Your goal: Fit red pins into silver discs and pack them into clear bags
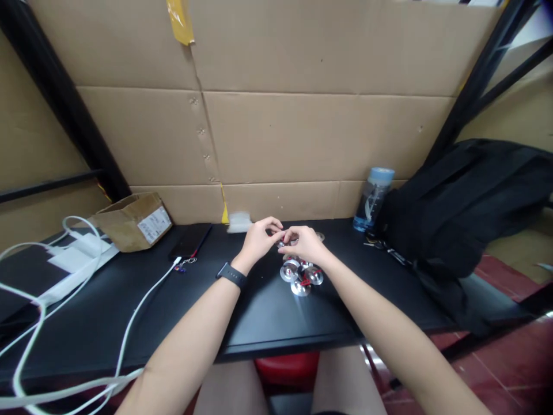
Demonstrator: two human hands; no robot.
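Note:
Several shiny silver discs (300,287) with red parts lie in a cluster on the black table (259,323). Just above them, my left hand (260,236) and my right hand (305,242) meet at the fingertips. Between their pinched fingers is a small silver and red piece (280,242), mostly covered by the fingers. A dark watch (232,275) is on my left wrist. Part of another round piece (320,236) shows behind my right hand.
A small open cardboard box (133,222), a phone (190,241) and white cables with a power strip (78,271) lie at left. A whitish block (239,222) stands by the cardboard wall. A water bottle (373,199) and black backpack (466,202) are at right.

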